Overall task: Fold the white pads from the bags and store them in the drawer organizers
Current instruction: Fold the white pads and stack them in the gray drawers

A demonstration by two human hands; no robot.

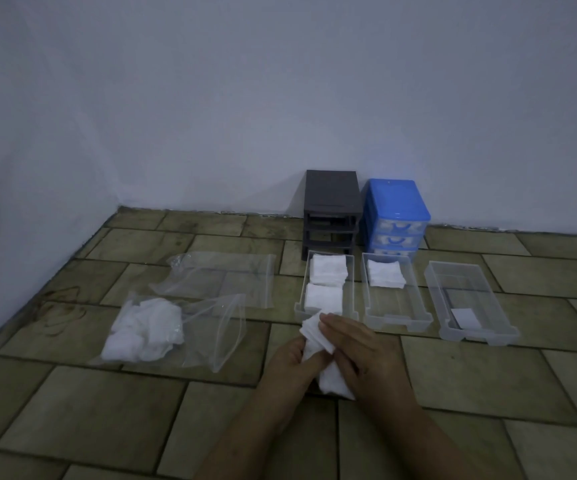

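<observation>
White pad (318, 336) clenched in both grips, left hand (292, 362) and right hand (359, 348).

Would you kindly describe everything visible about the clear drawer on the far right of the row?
The rightmost clear drawer is a see-through plastic tray, long and rectangular, with a lipped rim and a notched front end facing the person. It lies flat on the tiled floor, angled slightly, apart from the middle drawer. It holds no folded pads; only a small white rectangular piece lies near its front end, beside a dark strip. Neither hand touches it.
</observation>
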